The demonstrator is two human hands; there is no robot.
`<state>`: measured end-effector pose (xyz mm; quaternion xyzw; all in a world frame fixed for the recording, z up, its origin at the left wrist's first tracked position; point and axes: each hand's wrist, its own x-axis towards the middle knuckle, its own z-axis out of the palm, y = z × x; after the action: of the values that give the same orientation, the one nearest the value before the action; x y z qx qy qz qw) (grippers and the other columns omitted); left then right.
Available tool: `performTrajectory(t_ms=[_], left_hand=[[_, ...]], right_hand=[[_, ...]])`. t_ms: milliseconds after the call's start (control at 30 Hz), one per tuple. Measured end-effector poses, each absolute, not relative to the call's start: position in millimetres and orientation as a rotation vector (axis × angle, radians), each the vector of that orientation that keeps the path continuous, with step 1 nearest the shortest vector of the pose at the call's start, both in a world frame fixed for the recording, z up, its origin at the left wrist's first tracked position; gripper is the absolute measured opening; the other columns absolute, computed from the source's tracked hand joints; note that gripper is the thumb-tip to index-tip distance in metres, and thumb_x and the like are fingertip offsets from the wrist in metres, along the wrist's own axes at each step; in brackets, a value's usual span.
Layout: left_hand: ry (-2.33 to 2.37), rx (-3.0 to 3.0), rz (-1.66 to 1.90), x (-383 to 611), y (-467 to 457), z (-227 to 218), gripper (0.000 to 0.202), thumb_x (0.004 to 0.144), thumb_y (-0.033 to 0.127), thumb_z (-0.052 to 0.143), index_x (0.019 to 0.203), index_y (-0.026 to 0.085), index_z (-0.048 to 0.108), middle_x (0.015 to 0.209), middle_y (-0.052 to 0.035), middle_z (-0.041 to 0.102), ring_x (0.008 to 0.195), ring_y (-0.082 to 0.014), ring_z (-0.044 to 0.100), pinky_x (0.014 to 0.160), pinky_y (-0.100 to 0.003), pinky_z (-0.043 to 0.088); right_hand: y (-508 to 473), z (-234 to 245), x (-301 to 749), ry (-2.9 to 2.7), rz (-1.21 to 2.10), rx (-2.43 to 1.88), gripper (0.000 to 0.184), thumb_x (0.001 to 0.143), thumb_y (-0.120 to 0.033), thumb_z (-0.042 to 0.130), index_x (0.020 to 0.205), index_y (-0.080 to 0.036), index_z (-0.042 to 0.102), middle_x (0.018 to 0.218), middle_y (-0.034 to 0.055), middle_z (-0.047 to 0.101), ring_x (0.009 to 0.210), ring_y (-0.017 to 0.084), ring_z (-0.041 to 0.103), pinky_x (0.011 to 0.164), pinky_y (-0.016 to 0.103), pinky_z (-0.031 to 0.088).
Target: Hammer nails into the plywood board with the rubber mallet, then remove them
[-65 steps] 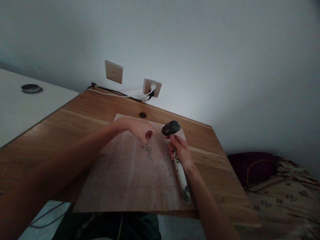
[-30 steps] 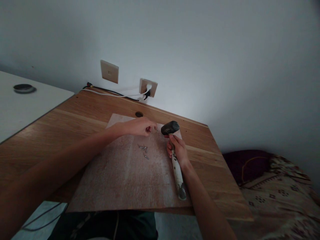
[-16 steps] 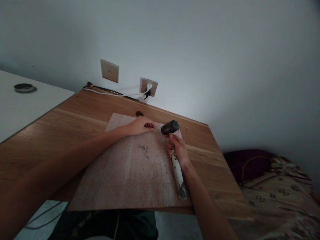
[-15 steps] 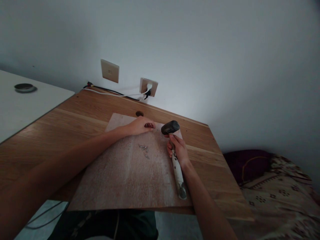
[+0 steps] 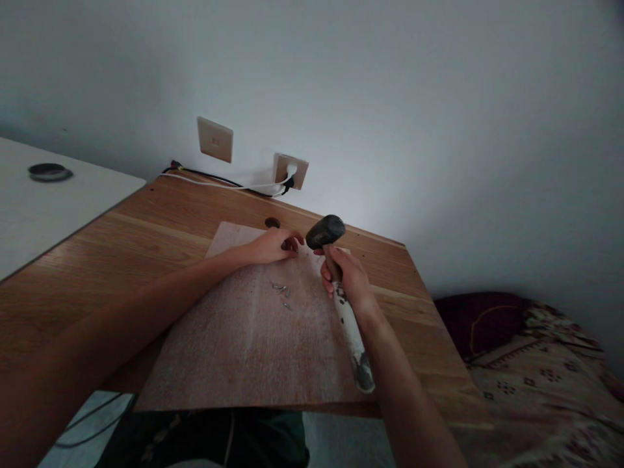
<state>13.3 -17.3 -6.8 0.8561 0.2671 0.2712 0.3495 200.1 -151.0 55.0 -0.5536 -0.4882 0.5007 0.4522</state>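
My right hand (image 5: pixel 345 281) is wrapped round the pale handle of a hammer (image 5: pixel 351 331), close below its dark head (image 5: pixel 325 231), which is raised above the far edge of a thin plywood board (image 5: pixel 244 344). My left hand (image 5: pixel 272 246) rests on the far part of the board with its fingertips pinched together just left of the hammer head; what they pinch is too small to name. Several small nails (image 5: pixel 281 290) lie loose on the board between my hands.
The board lies on a wooden desk (image 5: pixel 146 227) with a cable hole (image 5: pixel 272 223). Behind it, a wall socket (image 5: pixel 290 170) with plugged cables and a switch plate (image 5: pixel 215 138). A white table (image 5: pixel 39 208) stands at left; a patterned bed cover (image 5: pixel 536 396) at right.
My right hand has lifted the hammer head up and a little left, toward my left hand. My left hand moved from the nail pile to the board's far edge and stays pinched there.
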Motion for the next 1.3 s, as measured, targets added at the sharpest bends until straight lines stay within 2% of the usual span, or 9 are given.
performTrajectory(t_ms=[167,400,567,700,867,1000,1300], left_hand=[[0.67,2.196,0.72,14.2,-17.6,-8.0,0.042,0.079,0.01,0.069,0.121,0.012,0.069,0.095,-0.0071,0.078,0.08,-0.0187,0.073,0.071,-0.027,0.053],[0.744,2.234,0.731,14.1,-16.3,-8.7,0.045,0.077,0.005,0.07,0.121,0.013,0.069,0.095,-0.0076,0.08,0.085,-0.0192,0.075,0.076,-0.027,0.054],[0.746,2.235,0.769,14.5,-15.9,-9.0,0.04,0.078,0.007,0.072,0.118,0.012,0.07,0.095,-0.0086,0.08,0.083,-0.02,0.075,0.074,-0.027,0.055],[0.74,2.233,0.767,15.1,-14.9,-10.7,0.044,0.079,0.007,0.071,0.123,0.012,0.068,0.093,-0.0073,0.08,0.079,-0.0187,0.074,0.072,-0.026,0.054],[0.767,2.247,0.77,16.6,-16.4,-9.2,0.039,0.079,0.01,0.075,0.118,0.013,0.07,0.091,-0.0063,0.079,0.079,-0.0189,0.074,0.074,-0.026,0.054],[0.794,2.267,0.736,18.2,-19.2,-7.8,0.035,0.083,0.016,0.076,0.117,0.012,0.071,0.088,-0.0066,0.079,0.078,-0.0196,0.074,0.072,-0.027,0.053],[0.744,2.216,0.767,16.8,-17.1,-7.2,0.041,0.078,0.002,0.071,0.117,0.013,0.072,0.094,-0.0076,0.081,0.084,-0.0192,0.077,0.075,-0.026,0.057]], right_hand=[[-150.1,32.5,181.9,-1.13,1.247,-1.387,0.051,0.076,-0.068,0.065,0.096,-0.021,0.063,0.052,-0.0083,0.047,0.036,0.011,0.041,0.033,0.025,0.033],[-153.5,29.6,181.1,-1.07,1.225,-1.313,0.049,0.075,-0.067,0.065,0.097,-0.023,0.061,0.057,-0.0076,0.049,0.04,0.011,0.042,0.037,0.026,0.035],[-152.7,26.9,179.8,-1.093,1.265,-1.374,0.045,0.074,-0.065,0.07,0.088,-0.023,0.058,0.055,-0.0074,0.05,0.037,0.011,0.042,0.034,0.025,0.031],[-153.5,24.7,179.9,-1.087,1.233,-1.326,0.046,0.076,-0.065,0.07,0.091,-0.023,0.06,0.055,-0.0085,0.049,0.037,0.01,0.043,0.034,0.025,0.034],[-152.4,23.5,181.2,-1.098,1.243,-1.354,0.049,0.073,-0.067,0.073,0.088,-0.022,0.059,0.055,-0.0079,0.052,0.037,0.01,0.043,0.033,0.024,0.032],[-151.9,22.3,181.1,-1.092,1.218,-1.319,0.046,0.077,-0.066,0.071,0.089,-0.022,0.061,0.057,-0.0074,0.052,0.037,0.009,0.042,0.034,0.024,0.032],[-154.0,23.2,180.6,-1.111,1.193,-1.338,0.048,0.078,-0.065,0.07,0.097,-0.021,0.064,0.058,-0.0078,0.052,0.037,0.009,0.042,0.033,0.024,0.031]])
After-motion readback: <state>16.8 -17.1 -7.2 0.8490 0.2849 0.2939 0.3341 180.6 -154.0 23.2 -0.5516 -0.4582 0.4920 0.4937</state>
